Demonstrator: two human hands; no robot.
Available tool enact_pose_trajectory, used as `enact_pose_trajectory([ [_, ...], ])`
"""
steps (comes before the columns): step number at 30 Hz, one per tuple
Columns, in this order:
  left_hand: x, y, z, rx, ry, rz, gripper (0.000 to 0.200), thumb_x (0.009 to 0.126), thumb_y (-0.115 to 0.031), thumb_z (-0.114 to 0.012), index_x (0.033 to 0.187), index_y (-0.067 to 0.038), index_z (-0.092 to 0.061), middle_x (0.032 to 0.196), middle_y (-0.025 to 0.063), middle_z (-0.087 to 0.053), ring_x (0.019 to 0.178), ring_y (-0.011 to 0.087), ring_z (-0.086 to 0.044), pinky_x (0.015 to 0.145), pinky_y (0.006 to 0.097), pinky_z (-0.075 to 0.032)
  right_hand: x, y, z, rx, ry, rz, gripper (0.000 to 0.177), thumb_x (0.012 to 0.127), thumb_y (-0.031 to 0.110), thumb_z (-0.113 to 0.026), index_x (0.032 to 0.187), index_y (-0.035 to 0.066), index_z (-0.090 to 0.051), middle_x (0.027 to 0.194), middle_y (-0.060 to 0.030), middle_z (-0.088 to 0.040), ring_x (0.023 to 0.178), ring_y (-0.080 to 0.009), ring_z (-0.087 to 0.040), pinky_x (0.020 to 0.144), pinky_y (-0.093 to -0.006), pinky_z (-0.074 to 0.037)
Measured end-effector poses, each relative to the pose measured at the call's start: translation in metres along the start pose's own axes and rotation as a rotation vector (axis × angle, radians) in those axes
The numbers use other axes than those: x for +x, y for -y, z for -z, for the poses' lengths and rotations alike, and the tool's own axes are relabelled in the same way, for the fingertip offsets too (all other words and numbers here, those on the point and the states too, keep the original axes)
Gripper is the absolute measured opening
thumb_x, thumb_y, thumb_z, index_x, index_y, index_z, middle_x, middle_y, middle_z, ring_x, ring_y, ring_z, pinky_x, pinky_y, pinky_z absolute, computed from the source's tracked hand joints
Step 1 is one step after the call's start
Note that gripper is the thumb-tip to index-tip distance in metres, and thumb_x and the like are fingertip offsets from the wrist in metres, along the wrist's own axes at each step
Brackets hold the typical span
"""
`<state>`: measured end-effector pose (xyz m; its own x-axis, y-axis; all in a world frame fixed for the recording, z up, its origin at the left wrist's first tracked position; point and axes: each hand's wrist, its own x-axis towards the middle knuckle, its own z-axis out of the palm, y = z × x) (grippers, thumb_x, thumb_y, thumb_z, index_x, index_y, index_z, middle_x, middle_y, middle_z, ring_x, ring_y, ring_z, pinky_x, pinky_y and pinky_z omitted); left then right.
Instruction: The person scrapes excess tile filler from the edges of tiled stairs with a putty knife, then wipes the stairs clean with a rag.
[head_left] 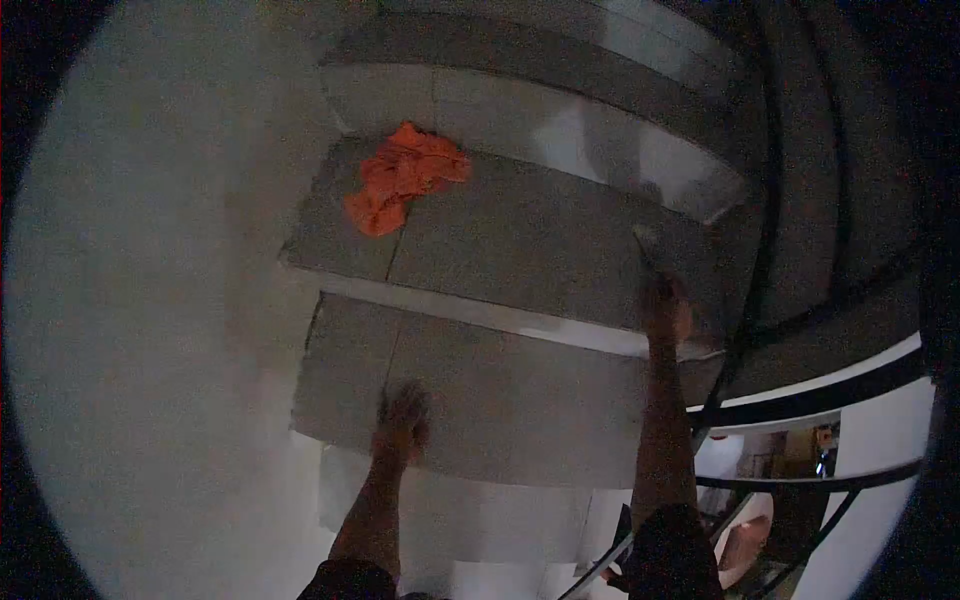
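Note:
My left hand [404, 425] is over the lower grey stair step [500, 400], blurred, its fingers stretched forward and apart with nothing in them. Farther forward and to the right, my right hand [667, 308] is closed at the right end of the step above [520, 240]. A thin tool with a pale tip [645, 243] sticks out ahead of its fingers; its exact kind is too blurred to make out. On that same upper step, toward the left end, lies a crumpled orange cloth [408, 175], apart from both hands.
More curved steps [540, 110] rise beyond, with a shadow on one riser. A plain pale wall [170, 300] borders the stairs on the left. Dark metal railing bars [770, 200] run along the right side. Below them, a lit room [780, 455] shows through the gaps.

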<state>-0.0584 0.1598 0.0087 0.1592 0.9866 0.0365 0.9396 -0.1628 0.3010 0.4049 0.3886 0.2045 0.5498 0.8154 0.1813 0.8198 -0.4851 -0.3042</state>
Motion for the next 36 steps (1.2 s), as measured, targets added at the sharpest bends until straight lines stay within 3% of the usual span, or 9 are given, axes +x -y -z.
enact_pose_trajectory([
  [5,0.004,-0.007,0.019,0.059,-0.068,-0.076,0.052,0.094,-0.022,-0.057,0.144,-0.011,-0.050,0.153,0.0113,-0.045,0.144,0.0323,-0.038,0.124,0.0559,-0.015,0.037,-0.018,-0.042,-0.183,-0.149,-0.339,0.064,0.087,0.063,-0.063,0.127,0.013,-0.067,0.120,-0.0133,-0.070,0.107,-0.0350,-0.069,0.094,-0.0508,-0.053],
  [7,0.006,-0.012,0.019,0.082,-0.040,-0.067,0.050,0.095,-0.022,-0.056,0.144,-0.011,-0.050,0.153,0.0117,-0.045,0.144,0.0323,-0.039,0.125,0.0555,-0.014,0.012,-0.012,-0.020,-0.116,-0.168,-0.019,0.074,0.083,0.067,-0.065,0.128,0.008,-0.066,0.117,-0.0144,-0.071,0.104,-0.0317,-0.070,0.090,-0.0483,-0.054],
  [14,0.010,-0.015,0.018,-0.003,-0.001,0.032,0.056,0.095,-0.027,-0.057,0.148,-0.014,-0.046,0.156,0.0059,-0.042,0.145,0.0284,-0.037,0.121,0.0679,-0.004,0.024,-0.032,-0.039,0.082,-0.060,0.092,0.067,0.087,0.051,-0.068,0.141,0.015,-0.055,0.127,-0.0103,-0.065,0.109,-0.0315,-0.065,0.088,-0.0529,-0.053],
  [20,0.004,-0.019,0.030,0.034,0.023,0.080,0.060,0.094,-0.032,-0.059,0.150,-0.018,-0.042,0.159,0.0003,-0.037,0.148,0.0257,-0.033,0.117,0.0750,0.001,0.058,-0.103,-0.097,-0.163,-0.139,-0.029,0.063,0.084,0.053,-0.072,0.126,0.006,-0.067,0.109,-0.0154,-0.073,0.091,-0.0303,-0.071,0.081,-0.0453,-0.057],
  [22,0.004,-0.019,0.033,0.036,0.017,0.102,0.061,0.094,-0.033,-0.059,0.151,-0.018,-0.041,0.160,-0.0007,-0.035,0.148,0.0251,-0.032,0.116,0.0755,0.001,0.140,-0.182,-0.176,-0.160,-0.538,0.442,0.064,0.087,0.048,-0.071,0.132,0.003,-0.061,0.118,-0.0155,-0.070,0.099,-0.0323,-0.069,0.085,-0.0458,-0.055],
  [25,0.002,-0.015,0.032,0.033,0.061,0.109,0.061,0.095,-0.032,-0.059,0.151,-0.018,-0.041,0.160,-0.0005,-0.035,0.148,0.0251,-0.033,0.116,0.0762,0.001,-0.001,0.007,0.002,0.077,-0.036,0.016,0.067,0.091,0.046,-0.067,0.141,0.005,-0.052,0.128,-0.0141,-0.065,0.109,-0.0321,-0.064,0.091,-0.0457,-0.052],
  [26,0.003,-0.012,0.032,0.037,0.037,0.091,0.060,0.096,-0.032,-0.057,0.151,-0.017,-0.040,0.160,0.0001,-0.035,0.148,0.0252,-0.032,0.116,0.0760,0.000,0.000,0.004,-0.012,0.077,-0.025,0.012,0.067,0.091,0.046,-0.067,0.141,0.005,-0.052,0.128,-0.0141,-0.065,0.109,-0.0321,-0.064,0.091,-0.0457,-0.052],
  [34,0.012,-0.013,0.035,0.114,0.162,0.115,0.057,0.100,-0.036,-0.047,0.153,-0.017,-0.037,0.161,0.0027,-0.032,0.148,0.0266,-0.032,0.116,0.0762,0.001,0.136,-0.200,-0.105,-0.836,-0.386,0.771,0.068,0.093,0.053,-0.061,0.145,0.010,-0.050,0.128,-0.0085,-0.063,0.103,-0.0253,-0.062,0.086,-0.0407,-0.050],
  [36,0.010,-0.015,0.044,-0.018,0.180,0.138,0.058,0.100,-0.036,-0.047,0.153,-0.017,-0.037,0.161,0.0031,-0.032,0.148,0.0275,-0.033,0.116,0.0766,0.001,0.123,-0.144,-0.096,-0.884,-0.217,0.413,0.068,0.092,0.054,-0.062,0.145,0.013,-0.051,0.126,-0.0088,-0.065,0.101,-0.0256,-0.063,0.086,-0.0405,-0.051],
])
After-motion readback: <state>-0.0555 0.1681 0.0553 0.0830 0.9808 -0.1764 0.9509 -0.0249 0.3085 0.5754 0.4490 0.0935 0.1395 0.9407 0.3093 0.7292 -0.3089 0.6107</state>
